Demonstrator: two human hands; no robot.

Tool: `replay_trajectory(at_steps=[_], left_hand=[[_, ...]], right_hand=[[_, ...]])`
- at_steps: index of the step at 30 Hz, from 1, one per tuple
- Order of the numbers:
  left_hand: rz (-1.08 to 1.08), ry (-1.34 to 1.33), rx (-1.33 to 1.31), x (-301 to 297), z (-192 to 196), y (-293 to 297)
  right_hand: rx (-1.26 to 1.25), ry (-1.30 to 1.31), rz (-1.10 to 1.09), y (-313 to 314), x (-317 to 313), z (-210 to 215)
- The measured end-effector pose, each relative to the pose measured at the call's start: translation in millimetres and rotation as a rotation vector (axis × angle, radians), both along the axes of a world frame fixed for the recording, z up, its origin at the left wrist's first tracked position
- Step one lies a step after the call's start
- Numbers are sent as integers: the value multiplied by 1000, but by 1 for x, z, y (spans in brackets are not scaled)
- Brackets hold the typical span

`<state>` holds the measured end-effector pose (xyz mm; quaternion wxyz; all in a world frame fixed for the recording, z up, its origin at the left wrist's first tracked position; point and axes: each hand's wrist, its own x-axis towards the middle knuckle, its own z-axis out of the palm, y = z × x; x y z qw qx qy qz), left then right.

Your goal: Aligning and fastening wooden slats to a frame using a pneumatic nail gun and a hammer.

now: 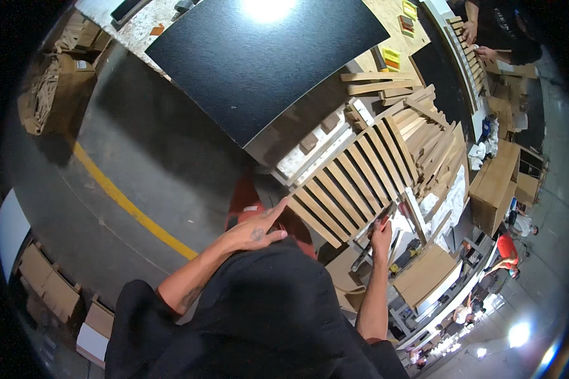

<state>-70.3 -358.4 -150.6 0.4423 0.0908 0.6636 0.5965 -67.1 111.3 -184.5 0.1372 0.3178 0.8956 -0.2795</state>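
A slatted wooden panel (353, 183), made of several parallel light strips with dark gaps, lies in front of me across the bench edge. My left hand (256, 232) is open, its index finger stretched to the panel's left corner and its thumb apart near my shirt. Past the panel's near right edge, my right hand (380, 237) is closed around a slim tool with a reddish part; its exact kind is not clear. Beyond the panel's right side lies a heap of loose wooden strips (427, 148).
A large black board (259, 57) covers the bench ahead. Yellow-and-orange tools (392, 59) lie at its right. At the far right, a co-worker's hands (471, 31) touch another slatted panel (466, 57). Cardboard boxes (60, 95) stand left, beyond a yellow floor line (129, 202).
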Motion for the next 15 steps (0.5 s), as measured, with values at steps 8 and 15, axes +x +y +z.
replay_trajectory(at_steps=[8, 15], left_hand=[[195, 9, -48, 10, 10, 14], [798, -272, -113, 51, -20, 55]], right_hand=[[-145, -19, -94, -14, -4, 16], [-143, 541, -189, -60, -50, 71]])
